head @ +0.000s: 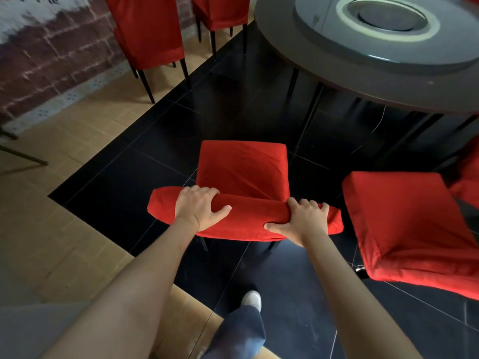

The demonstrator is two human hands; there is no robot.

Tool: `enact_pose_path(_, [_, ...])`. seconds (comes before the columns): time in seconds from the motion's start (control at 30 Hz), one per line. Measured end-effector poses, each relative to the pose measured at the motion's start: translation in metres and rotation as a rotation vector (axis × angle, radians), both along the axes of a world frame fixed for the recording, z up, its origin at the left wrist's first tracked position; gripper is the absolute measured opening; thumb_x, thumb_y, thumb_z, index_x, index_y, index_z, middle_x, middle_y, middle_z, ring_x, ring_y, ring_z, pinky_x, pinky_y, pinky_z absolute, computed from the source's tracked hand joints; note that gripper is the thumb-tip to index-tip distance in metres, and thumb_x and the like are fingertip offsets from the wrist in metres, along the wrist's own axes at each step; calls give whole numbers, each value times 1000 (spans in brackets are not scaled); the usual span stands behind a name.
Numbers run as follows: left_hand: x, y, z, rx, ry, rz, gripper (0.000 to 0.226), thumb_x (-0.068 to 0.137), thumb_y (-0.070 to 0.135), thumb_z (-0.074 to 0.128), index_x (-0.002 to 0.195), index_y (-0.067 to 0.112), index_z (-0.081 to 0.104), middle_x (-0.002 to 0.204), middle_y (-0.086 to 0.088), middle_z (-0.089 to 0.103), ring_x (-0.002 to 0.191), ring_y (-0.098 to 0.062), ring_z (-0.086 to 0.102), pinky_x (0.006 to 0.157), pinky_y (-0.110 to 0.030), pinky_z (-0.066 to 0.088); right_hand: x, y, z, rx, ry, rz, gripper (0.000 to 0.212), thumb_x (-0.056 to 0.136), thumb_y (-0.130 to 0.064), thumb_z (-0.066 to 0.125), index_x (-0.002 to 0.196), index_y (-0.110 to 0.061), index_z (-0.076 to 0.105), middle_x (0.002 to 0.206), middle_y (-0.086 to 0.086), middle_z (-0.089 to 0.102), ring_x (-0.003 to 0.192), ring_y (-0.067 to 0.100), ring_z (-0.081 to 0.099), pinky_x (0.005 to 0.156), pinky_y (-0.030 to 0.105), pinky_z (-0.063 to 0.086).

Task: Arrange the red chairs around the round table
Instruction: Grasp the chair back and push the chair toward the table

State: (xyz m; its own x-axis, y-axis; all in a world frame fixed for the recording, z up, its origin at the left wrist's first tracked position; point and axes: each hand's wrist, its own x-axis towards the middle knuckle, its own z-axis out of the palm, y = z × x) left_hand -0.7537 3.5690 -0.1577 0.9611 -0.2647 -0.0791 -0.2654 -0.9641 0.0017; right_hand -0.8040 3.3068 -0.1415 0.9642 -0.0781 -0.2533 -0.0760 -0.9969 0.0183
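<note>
A red-covered chair [243,169] stands on the black floor just in front of me, its seat facing the round grey table [363,81] at the upper right. My left hand [199,206] grips the top of its backrest near the left end, fingers curled over the far side. My right hand [303,218] grips the same top edge near the right end. A second red chair [404,218] stands close on the right, its seat angled toward the table. Two more red chairs [147,29] [220,11] stand at the back left by the wall.
A glass turntable [383,24] sits on the table. A brick-pattern wall [51,60] runs along the left. The floor is tan tile on the left and black tile under the table. My leg and white shoe [251,301] are below the chair. Another red cover [469,172] shows at the right edge.
</note>
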Motion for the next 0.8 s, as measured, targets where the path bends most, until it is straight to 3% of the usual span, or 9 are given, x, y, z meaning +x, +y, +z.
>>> enact_pose_path(0.17, [12, 12, 0, 10, -9, -34, 75, 78, 75, 19, 122, 29, 60, 105, 9, 68, 98, -15, 60, 94, -33, 40, 6, 12, 0, -5, 7, -25, 102, 49, -96, 17, 115, -28, 53, 106, 0, 61, 108, 26, 54, 105, 54, 28])
enact_pose_path(0.37, [41, 33, -2, -17, -21, -88, 67, 83, 71, 33, 122, 25, 61, 107, 6, 69, 99, -17, 60, 95, -35, 40, 21, 37, -1, -6, 13, -73, 106, 48, -97, 14, 120, -28, 51, 111, 2, 61, 110, 28, 53, 104, 55, 27])
enact_pose_path(0.53, [74, 56, 0, -51, -51, -135, 81, 75, 75, 19, 118, 22, 65, 102, 4, 70, 94, -19, 62, 91, -36, 42, 39, 65, -2, -1, -2, -134, 106, 47, -97, 14, 116, -28, 53, 108, 1, 60, 109, 27, 53, 103, 54, 29])
enact_pose_path(0.8, [126, 85, -2, -27, -44, -220, 75, 78, 75, 25, 118, 25, 63, 101, 5, 69, 92, -18, 61, 88, -35, 42, 67, 103, 0, -13, 6, -232, 105, 47, -96, 15, 118, -28, 52, 110, 1, 60, 110, 27, 52, 104, 53, 29])
